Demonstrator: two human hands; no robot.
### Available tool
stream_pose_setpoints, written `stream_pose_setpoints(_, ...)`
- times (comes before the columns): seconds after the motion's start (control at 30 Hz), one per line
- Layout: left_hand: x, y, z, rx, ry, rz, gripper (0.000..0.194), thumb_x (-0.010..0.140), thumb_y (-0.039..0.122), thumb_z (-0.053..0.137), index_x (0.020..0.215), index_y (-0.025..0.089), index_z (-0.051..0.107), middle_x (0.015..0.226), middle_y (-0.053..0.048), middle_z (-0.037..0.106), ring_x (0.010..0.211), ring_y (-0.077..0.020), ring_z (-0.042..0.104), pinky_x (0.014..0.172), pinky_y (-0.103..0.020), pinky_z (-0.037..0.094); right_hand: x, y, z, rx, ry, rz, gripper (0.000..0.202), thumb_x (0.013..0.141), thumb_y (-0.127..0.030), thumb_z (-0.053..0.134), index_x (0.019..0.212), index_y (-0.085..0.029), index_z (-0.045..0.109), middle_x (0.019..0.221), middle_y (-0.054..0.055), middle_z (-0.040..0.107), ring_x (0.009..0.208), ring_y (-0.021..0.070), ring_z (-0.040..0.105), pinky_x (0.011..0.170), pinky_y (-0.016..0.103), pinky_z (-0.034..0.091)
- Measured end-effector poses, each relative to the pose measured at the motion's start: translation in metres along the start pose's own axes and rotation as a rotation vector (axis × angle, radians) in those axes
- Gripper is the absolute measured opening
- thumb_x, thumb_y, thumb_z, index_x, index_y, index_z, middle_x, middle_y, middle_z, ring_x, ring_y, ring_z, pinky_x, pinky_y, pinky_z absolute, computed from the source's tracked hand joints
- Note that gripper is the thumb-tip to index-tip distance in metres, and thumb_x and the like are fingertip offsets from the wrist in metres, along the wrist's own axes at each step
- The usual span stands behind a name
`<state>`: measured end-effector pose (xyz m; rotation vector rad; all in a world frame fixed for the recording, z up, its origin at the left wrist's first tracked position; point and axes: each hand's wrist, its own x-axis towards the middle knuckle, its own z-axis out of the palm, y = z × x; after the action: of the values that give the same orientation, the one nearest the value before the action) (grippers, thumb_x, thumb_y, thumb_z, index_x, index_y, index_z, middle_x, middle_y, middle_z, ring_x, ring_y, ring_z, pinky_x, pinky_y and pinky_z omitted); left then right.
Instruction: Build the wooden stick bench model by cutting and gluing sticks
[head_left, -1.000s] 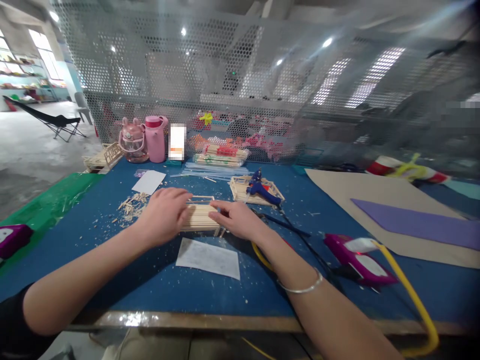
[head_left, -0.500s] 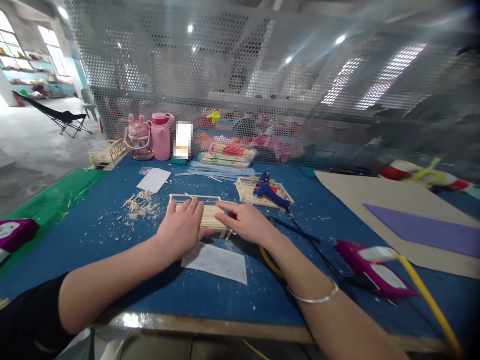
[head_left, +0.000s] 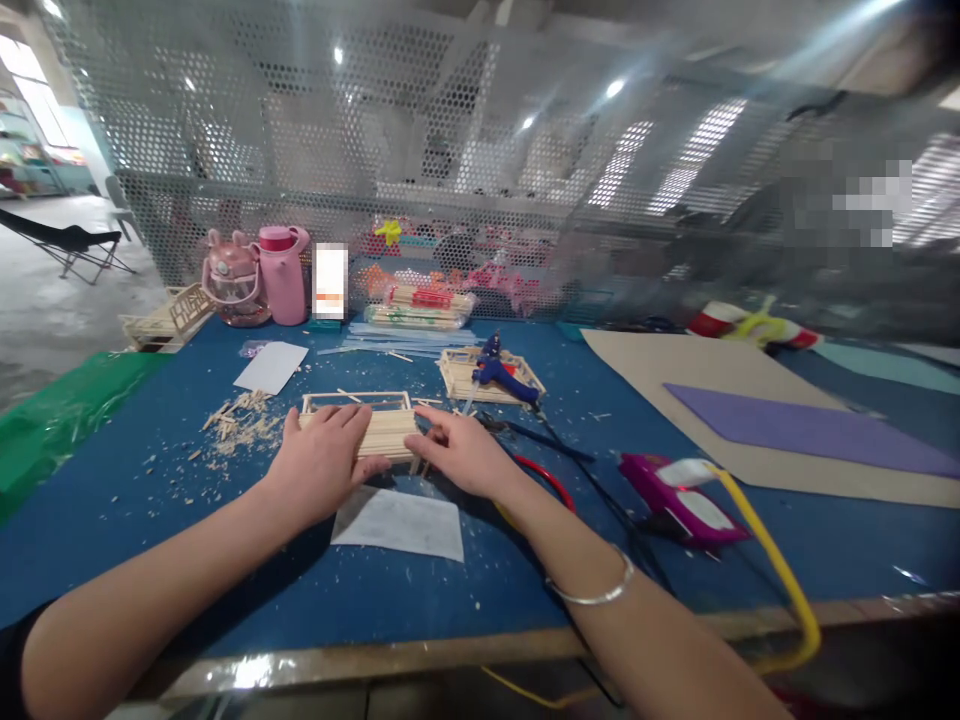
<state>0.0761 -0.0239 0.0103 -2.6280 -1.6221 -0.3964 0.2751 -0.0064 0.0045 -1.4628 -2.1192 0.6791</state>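
A small wooden stick model (head_left: 386, 432) with a slatted top and a thin rail along its far side stands on the blue table. My left hand (head_left: 319, 460) lies flat over its left part, fingers spread and pressed on the slats, thumb along the near edge. At the model's right end is my right hand (head_left: 461, 450), its thumb and forefinger apart around the corner; the other fingers are curled and partly hidden. Just in front of the model lies a white paper (head_left: 399, 524).
A blue glue gun (head_left: 504, 378) rests on another stick frame (head_left: 452, 376) behind my right hand. Wood scraps (head_left: 244, 425) lie left. Pink bottles (head_left: 282, 280) stand at the back. A magenta device (head_left: 682, 505) with a yellow cable and a purple sheet (head_left: 795, 430) are right.
The view has turned to the right, so the table items appear farther left. Both hands stay on the model in nearly the same pose.
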Motion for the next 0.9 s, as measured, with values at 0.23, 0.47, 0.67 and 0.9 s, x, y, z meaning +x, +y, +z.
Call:
stream_pose_setpoints(0.23,0.000,-0.001,-0.002,0.011,-0.024,0.008,0.050,0.084,0.048,0.041,0.124,0.019,0.044,0.126,-0.014,0.053,0.113,-0.0323,0.047,0.088,-0.059,0.036,0.001,-0.002,-0.004,-0.009,-0.019,-0.023,0.054,0.080,-0.042,0.052,0.124,-0.012,0.052,0.058,-0.002,0.055,0.051,0.0099,0.044,0.049,0.022,0.031)
stream_pose_setpoints(0.47,0.000,0.000,-0.004,0.037,-0.028,-0.001,0.050,0.085,0.050,0.039,0.123,0.018,0.045,0.122,-0.015,0.055,0.109,-0.0325,0.049,0.086,-0.056,0.037,0.001,-0.003,-0.004,-0.014,-0.012,-0.015,0.051,0.078,-0.042,0.054,0.121,-0.014,0.055,0.059,-0.001,0.056,0.052,0.0102,0.046,0.049,0.022,0.031)
stream_pose_setpoints(0.67,0.000,0.001,-0.002,0.036,-0.019,-0.003,0.047,0.085,0.047,0.040,0.122,0.019,0.045,0.121,-0.015,0.055,0.109,-0.0317,0.049,0.087,-0.054,0.036,-0.003,-0.006,-0.011,-0.025,0.059,0.010,0.064,0.075,-0.042,0.060,0.129,-0.014,0.041,0.069,0.001,0.063,0.059,0.0123,0.053,0.058,0.024,0.039)
stream_pose_setpoints(0.9,0.000,0.001,-0.003,0.034,-0.003,-0.006,0.046,0.085,0.048,0.038,0.122,0.021,0.044,0.118,-0.013,0.056,0.108,-0.0325,0.049,0.086,-0.056,0.035,-0.003,-0.012,-0.001,-0.378,0.136,-0.249,0.071,0.076,-0.056,0.052,0.133,-0.014,0.041,0.130,0.018,0.045,0.120,0.0292,0.041,0.097,0.044,0.034)
